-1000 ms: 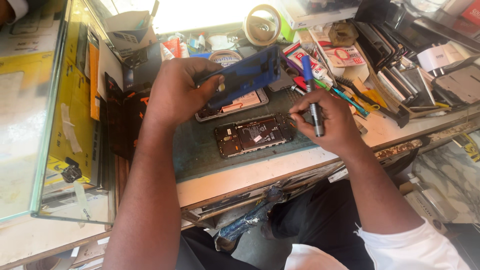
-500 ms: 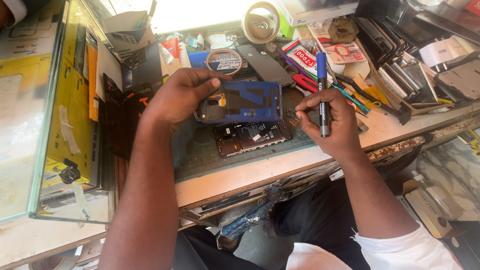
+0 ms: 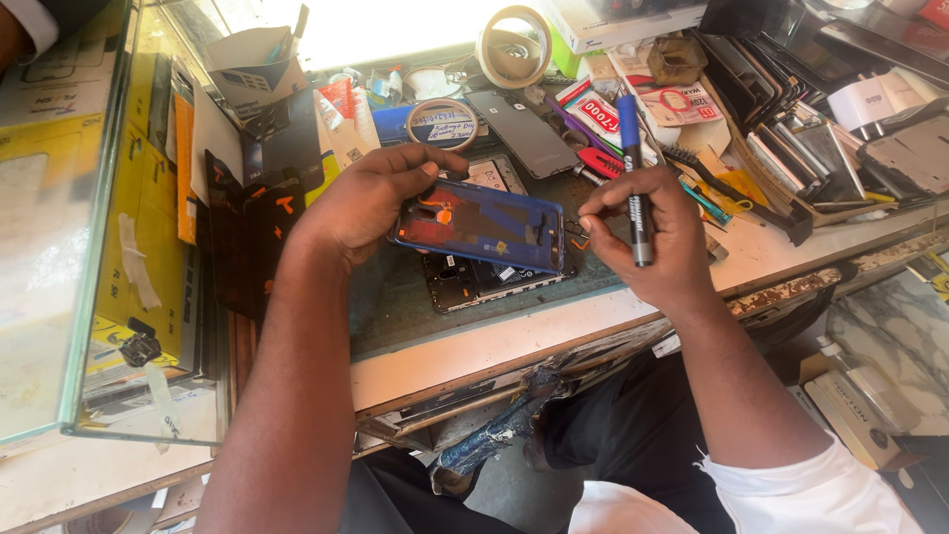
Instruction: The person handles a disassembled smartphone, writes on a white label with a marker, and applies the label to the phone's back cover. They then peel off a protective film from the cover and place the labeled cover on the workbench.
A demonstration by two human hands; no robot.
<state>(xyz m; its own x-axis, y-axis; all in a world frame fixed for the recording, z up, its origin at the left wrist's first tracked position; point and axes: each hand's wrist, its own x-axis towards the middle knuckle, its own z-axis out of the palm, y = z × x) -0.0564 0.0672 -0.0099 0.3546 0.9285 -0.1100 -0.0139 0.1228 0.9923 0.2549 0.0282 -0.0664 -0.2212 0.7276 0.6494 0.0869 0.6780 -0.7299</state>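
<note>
My left hand [image 3: 371, 198] grips a blue phone back cover [image 3: 484, 224] by its left end and holds it flat, inner side up, just above an opened phone body [image 3: 484, 280] lying on the dark mat. My right hand [image 3: 652, 237] holds a screwdriver with a blue and black handle [image 3: 635, 183] upright, and its fingertips touch the cover's right end. An orange part shows inside the cover near my left thumb.
The workbench [image 3: 554, 326] is crowded: a tape roll [image 3: 442, 124], a grey phone panel [image 3: 529, 133], a larger tape roll [image 3: 514, 44], boxes, tools and stacked phone parts [image 3: 791, 148] at the right. A glass display case [image 3: 69, 218] stands at the left. Another person's sleeve [image 3: 30, 25] shows at top left.
The blue cover has come down from a tilted position to lie flat over the phone body. My right hand rose off the phone with the screwdriver and moved to the cover's right end.
</note>
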